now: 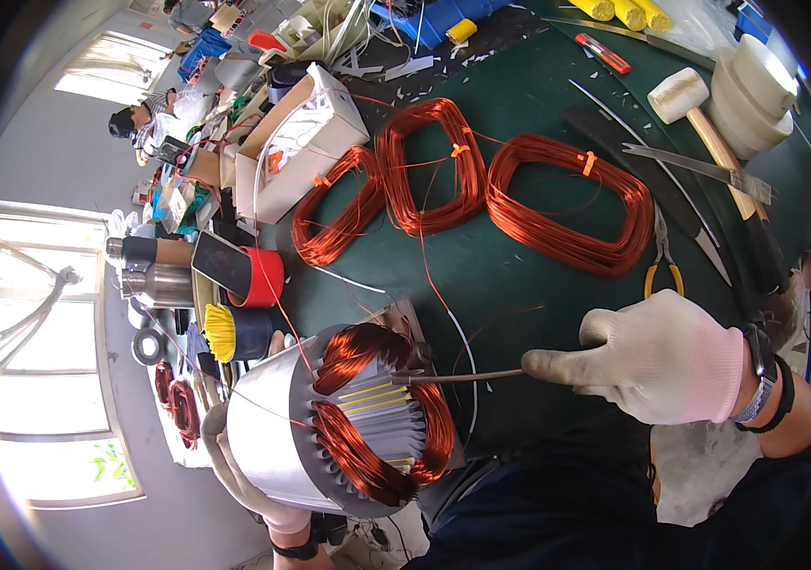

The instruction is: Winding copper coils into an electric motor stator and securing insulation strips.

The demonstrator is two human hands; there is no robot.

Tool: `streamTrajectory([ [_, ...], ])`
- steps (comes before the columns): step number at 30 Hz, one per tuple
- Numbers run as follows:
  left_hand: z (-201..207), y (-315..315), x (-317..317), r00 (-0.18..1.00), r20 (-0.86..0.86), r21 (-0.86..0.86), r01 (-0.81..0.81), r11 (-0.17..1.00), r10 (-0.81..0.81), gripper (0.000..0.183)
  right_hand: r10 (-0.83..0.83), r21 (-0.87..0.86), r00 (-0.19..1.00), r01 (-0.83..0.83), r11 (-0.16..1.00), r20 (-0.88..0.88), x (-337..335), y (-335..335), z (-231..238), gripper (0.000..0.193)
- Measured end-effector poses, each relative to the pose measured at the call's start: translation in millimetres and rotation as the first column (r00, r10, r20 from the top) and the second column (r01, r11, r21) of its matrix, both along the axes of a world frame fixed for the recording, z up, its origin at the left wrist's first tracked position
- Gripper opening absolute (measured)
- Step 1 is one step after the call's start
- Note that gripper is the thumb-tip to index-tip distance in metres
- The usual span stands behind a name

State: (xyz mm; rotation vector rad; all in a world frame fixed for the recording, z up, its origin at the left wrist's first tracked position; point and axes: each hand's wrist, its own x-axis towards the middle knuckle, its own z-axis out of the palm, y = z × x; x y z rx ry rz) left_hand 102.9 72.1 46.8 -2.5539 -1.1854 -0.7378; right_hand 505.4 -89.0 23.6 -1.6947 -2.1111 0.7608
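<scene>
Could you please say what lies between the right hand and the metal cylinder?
In the head view, a held rod spans the gap, over a white tube.

Tally: gloved hands [657, 359], two; slotted metal cylinder [277, 427], one, near; thin grey stick [472, 377], one. Tied copper coils [567, 243], three, on the far side; orange ties [590, 164] on these, three, one per coil. At right I count one white-headed mallet [679, 95], one pair of yellow-handled pliers [662, 255]; farther off, one red cutter [603, 54] and three yellow rolls [629, 13]. At left: two bottles [160, 285], one phone [222, 262], two windows [49, 351]. Copper bundles [358, 453] at the cylinder's mouth overlap; number unclear
</scene>
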Motion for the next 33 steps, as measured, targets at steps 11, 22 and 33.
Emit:
streamTrajectory([
  [11,-14,11,-6,0.901,0.395,-0.327,-0.044,0.944,0.179,0.038,-0.076,0.301,0.968,0.000,0.953,0.239,-14,17,9,0.022],
  [22,-19,21,-7,0.789,0.538,-0.498,0.013,0.867,0.298,0.034,-0.003,0.435,0.990,-0.060,0.898,0.143,-75,56,15,0.027],
  [33,-5,2,1,0.640,0.702,-0.566,0.233,0.791,0.313,0.029,0.073,0.390,0.991,-0.111,0.914,0.110,-79,58,-6,0.024],
])
